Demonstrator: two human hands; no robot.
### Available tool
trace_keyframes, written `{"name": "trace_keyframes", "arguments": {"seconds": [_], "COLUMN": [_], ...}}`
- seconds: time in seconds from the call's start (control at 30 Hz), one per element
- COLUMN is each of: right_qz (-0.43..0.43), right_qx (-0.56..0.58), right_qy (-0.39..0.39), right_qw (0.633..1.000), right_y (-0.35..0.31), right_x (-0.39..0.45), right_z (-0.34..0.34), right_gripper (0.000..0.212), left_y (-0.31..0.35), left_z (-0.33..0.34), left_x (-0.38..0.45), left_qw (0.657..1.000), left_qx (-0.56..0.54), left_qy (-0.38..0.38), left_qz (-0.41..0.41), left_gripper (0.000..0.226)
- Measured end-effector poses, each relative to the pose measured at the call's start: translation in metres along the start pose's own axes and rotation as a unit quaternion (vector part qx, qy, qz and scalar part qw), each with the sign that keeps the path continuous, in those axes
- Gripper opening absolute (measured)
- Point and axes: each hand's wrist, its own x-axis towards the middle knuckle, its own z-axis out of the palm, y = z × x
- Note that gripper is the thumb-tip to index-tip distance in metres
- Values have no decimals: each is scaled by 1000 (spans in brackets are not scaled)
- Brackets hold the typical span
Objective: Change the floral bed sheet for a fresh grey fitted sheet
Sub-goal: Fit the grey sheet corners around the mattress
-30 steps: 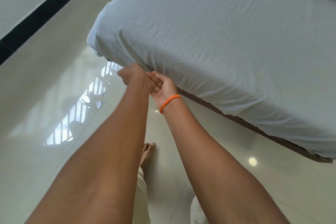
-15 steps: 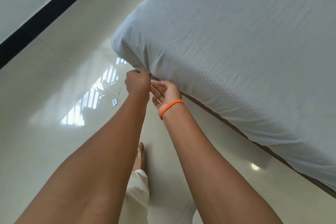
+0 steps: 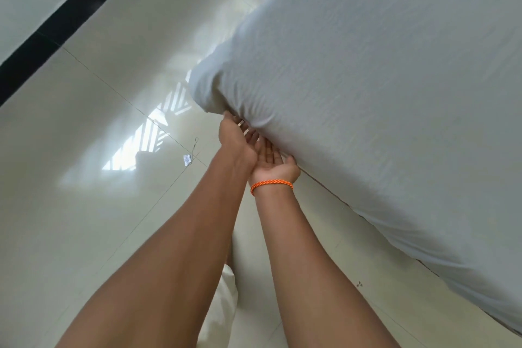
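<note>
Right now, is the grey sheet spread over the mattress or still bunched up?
Spread: the grey sheet lies flat across the top and wraps this corner, with only light wrinkles.

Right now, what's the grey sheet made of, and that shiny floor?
The grey fitted sheet looks like soft woven cloth, probably cotton: matte, with fine wrinkles. The floor looks like glazed tile, maybe ceramic: glossy, mirroring window light, with thin joint lines.
</note>
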Motion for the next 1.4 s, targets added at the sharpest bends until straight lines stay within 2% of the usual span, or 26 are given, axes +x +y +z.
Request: {"name": "trace_keyframes", "arguments": {"seconds": [0.1, 0.23, 0.37, 0.43, 0.47, 0.53, 0.63, 0.67, 0.73, 0.77, 0.83, 0.9, 0.93, 1.0, 1.07, 1.23, 1.27, 1.33, 1.37, 1.4], "right_qz": [0, -27, -16, -1, 3, -32, -205, -249, -297, -311, -341, -367, -374, -373, -353, -283, -273, -236, -211, -179], "right_qx": [59, 68, -82, -207, -288, -465, -662, -692, -724, -737, -765, -788, -801, -830, -860, -909, -915, -928, -934, -940], "right_qy": [20, 15, 77, 111, 118, 122, 61, 26, -50, -84, -140, -177, -189, -211, -224, -256, -260, -274, -281, -288], "right_qw": [998, 997, 994, 972, 950, 876, 718, 677, 621, 594, 528, 461, 428, 357, 291, 170, 144, 87, 57, 24], "right_y": [2, 2, -2, -3, 0, 9, 30, 36, 46, 51, 62, 73, 78, 88, 97, 108, 109, 109, 108, 108], "right_x": [2, 5, 4, -6, -14, -36, -71, -80, -89, -89, -77, -58, -48, -31, -17, 4, 8, 13, 15, 18], "right_z": [18, 31, 28, 25, 26, 30, 56, 68, 97, 111, 140, 170, 182, 206, 221, 237, 238, 242, 246, 251], "right_gripper": [40, 38, 43, 46, 44, 29, 20, 21, 21, 22, 22, 23, 23, 24, 25, 28, 30, 35, 38, 43], "left_y": [10, 19, 22, 33, 43, 63, 99, 109, 126, 134, 148, 159, 163, 170, 173, 177, 178, 171, 167, 162], "left_z": [15, 29, 17, 9, 7, 2, -4, -5, -6, -8, -9, -8, -8, -6, -5, -10, -12, -13, -14, -16], "left_x": [-5, -1, 14, 14, 11, 4, 1, 1, 5, 8, 13, 22, 22, 23, 25, 45, 51, 59, 61, 63], "left_qw": [999, 999, 990, 988, 991, 997, 996, 996, 997, 997, 997, 995, 992, 988, 990, 993, 991, 986, 973, 945], "left_qx": [-50, -26, 121, 126, 105, 33, -71, -71, -53, -41, -14, -36, -60, -104, -113, -65, -40, 68, 165, 272], "left_qy": [-7, -26, 67, 70, 66, 41, -18, -37, -60, -70, -72, -90, -107, -111, -82, 92, 123, 147, 158, 180], "left_qz": [-20, -21, 26, 46, 50, 55, 54, 43, 14, 0, -20, -25, -29, -36, -35, 14, 30, 41, 36, 32], "left_gripper": [61, 55, 40, 26, 30, 29, 25, 37, 69, 76, 74, 58, 49, 44, 37, 23, 17, 24, 33, 44]}}
